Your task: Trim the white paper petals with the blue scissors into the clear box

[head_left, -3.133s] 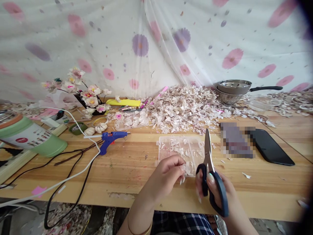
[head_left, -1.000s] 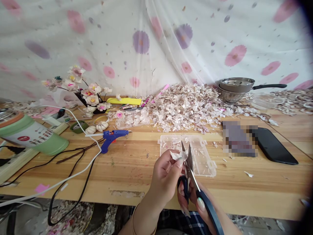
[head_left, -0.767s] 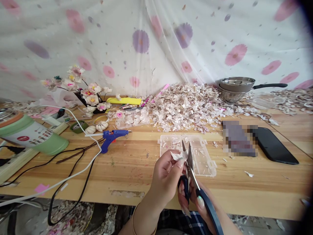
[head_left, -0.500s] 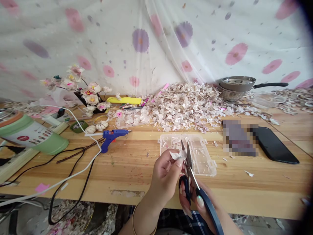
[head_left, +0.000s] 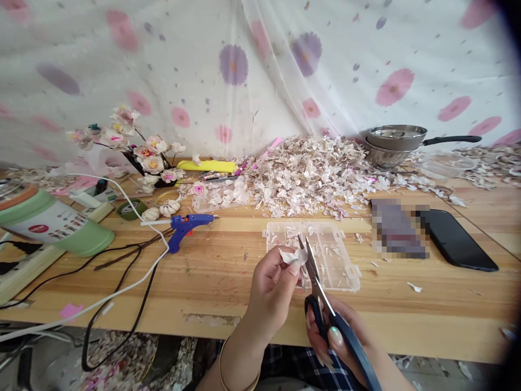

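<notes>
My left hand (head_left: 272,293) pinches a small white petal-like scrap (head_left: 292,255) between thumb and fingertips, just above the table's front edge. My right hand (head_left: 342,347) grips the dark blue handles of a pair of scissors (head_left: 321,296). The blades point up and meet the scrap. Right behind them lies a clear plastic compartment box (head_left: 350,271) with scraps in it.
A big heap of pale scraps (head_left: 309,174) fills the back of the wooden table (head_left: 203,282). A blue glue gun (head_left: 185,225) and cables lie left, with a green container (head_left: 49,225), a flower sprig (head_left: 134,149), a second clear tray (head_left: 220,195). A black phone (head_left: 456,239) and metal pans (head_left: 394,144) sit right.
My left hand has lifted a scrap from the box, and my right hand has swung the scissors in from the right onto it. In the last second the scissors have shifted slightly.
</notes>
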`<act>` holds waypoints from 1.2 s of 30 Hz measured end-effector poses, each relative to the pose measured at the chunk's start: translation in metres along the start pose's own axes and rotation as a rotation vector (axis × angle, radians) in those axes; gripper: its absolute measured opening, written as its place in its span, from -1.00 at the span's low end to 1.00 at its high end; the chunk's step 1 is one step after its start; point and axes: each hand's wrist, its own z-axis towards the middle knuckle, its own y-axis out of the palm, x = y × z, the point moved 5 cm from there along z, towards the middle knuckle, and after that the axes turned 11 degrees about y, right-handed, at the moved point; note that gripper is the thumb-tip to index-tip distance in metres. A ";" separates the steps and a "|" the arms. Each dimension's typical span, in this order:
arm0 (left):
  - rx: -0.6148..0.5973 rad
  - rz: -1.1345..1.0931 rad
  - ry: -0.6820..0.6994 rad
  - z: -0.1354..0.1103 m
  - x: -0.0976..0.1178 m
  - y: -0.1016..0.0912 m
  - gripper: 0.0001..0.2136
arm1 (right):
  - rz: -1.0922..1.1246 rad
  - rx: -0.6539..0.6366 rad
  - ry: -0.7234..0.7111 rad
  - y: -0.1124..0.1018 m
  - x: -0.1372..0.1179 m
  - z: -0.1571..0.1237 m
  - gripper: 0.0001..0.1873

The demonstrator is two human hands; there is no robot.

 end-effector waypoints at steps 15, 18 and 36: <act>-0.049 0.034 0.018 0.001 -0.002 0.000 -0.83 | -0.046 -0.019 -0.030 -0.009 -0.002 0.002 -0.46; -0.059 0.025 0.017 0.001 -0.002 0.000 -0.85 | -0.036 -0.010 -0.019 -0.008 -0.003 0.000 -0.46; -0.069 0.006 0.014 0.002 -0.004 -0.001 -0.87 | -0.030 -0.035 0.025 -0.021 0.003 0.001 -0.49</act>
